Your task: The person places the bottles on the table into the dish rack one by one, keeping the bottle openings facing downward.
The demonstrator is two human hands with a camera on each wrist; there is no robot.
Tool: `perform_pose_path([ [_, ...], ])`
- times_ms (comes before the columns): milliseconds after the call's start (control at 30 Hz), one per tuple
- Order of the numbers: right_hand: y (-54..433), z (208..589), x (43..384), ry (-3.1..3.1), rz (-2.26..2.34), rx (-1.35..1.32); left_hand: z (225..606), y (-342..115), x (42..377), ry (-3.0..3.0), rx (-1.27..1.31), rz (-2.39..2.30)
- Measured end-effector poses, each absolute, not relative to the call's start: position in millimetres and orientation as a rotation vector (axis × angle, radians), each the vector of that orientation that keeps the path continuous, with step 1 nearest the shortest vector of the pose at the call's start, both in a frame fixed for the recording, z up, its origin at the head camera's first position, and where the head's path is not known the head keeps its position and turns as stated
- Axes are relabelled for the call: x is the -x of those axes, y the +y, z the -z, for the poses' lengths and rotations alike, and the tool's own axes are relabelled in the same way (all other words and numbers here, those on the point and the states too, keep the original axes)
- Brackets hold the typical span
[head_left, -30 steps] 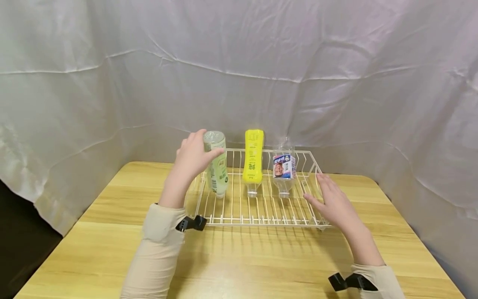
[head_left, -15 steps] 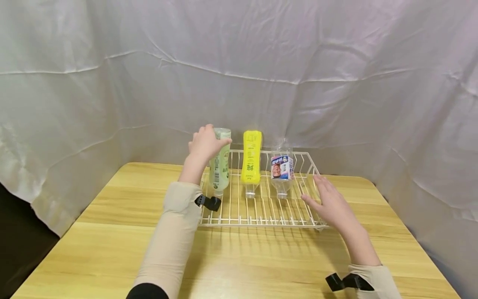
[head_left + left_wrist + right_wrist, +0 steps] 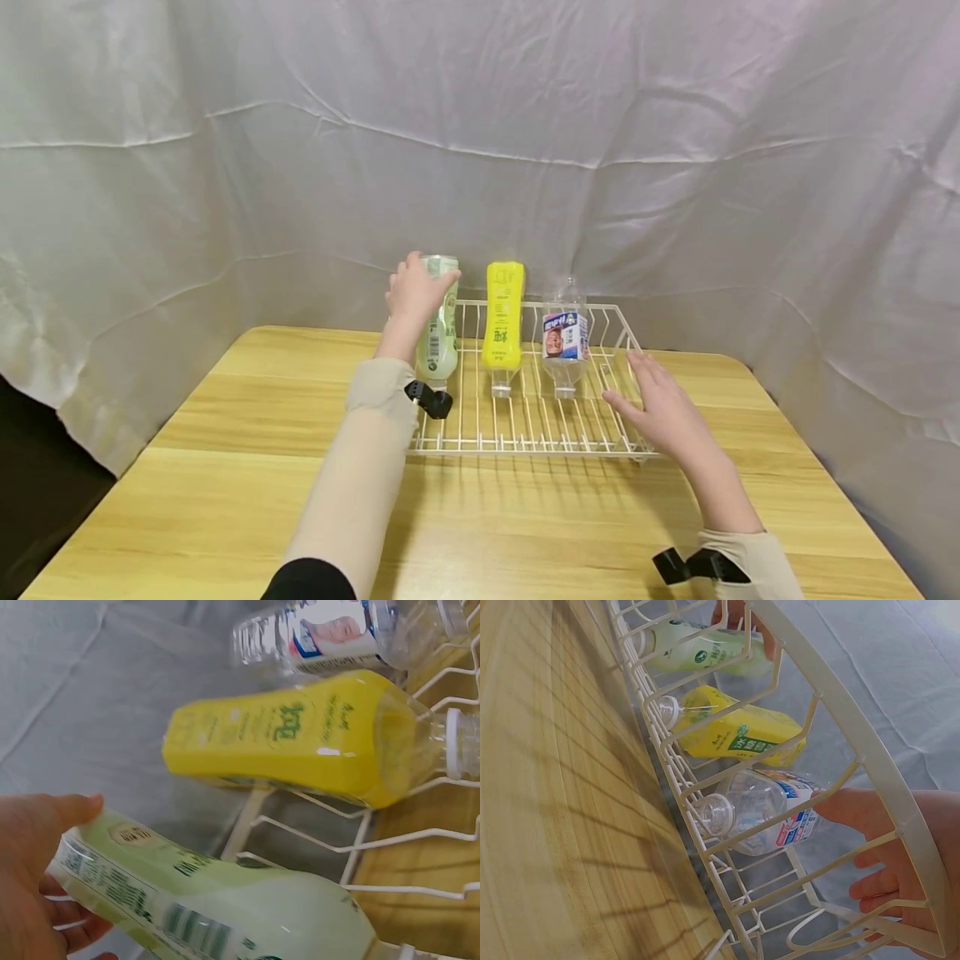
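My left hand (image 3: 416, 292) grips a pale green plastic bottle (image 3: 441, 342) near its base, thumb on one side and fingers round the other. The bottle is upside down, neck lowered to the left part of a white wire dish rack (image 3: 525, 453). To its right stand an upside-down bottle with a yellow label (image 3: 504, 317) and an upside-down clear bottle (image 3: 565, 337) with a blue and white label. My right hand (image 3: 663, 408) is at the rack's right side, fingers extended. In the right wrist view, its thumb (image 3: 847, 806) overlaps the clear bottle behind the rack wires.
The rack stands on a light wooden table (image 3: 525, 525), its wires casting shadows in front. Behind and at the sides hangs a grey satin curtain (image 3: 480, 167). Black straps with small cameras sit on both wrists.
My left hand has carried the green bottle rightward and a little back into line with the other bottles. My right hand stays at the rack's right side.
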State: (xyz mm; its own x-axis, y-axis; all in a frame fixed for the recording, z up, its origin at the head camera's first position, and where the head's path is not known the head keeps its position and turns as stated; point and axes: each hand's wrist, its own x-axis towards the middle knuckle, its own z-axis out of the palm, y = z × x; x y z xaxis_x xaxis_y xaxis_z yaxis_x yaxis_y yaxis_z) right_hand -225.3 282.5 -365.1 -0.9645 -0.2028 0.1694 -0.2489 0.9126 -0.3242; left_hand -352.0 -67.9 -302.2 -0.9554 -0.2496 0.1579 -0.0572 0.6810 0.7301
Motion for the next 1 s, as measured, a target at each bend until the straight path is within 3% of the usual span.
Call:
perform_pose_path([
  [1000,283.2,370.3,226.0,-2.921,-0.513,-0.345,330.1,-70.0,383.5,-2.675,-0.292,1.237],
])
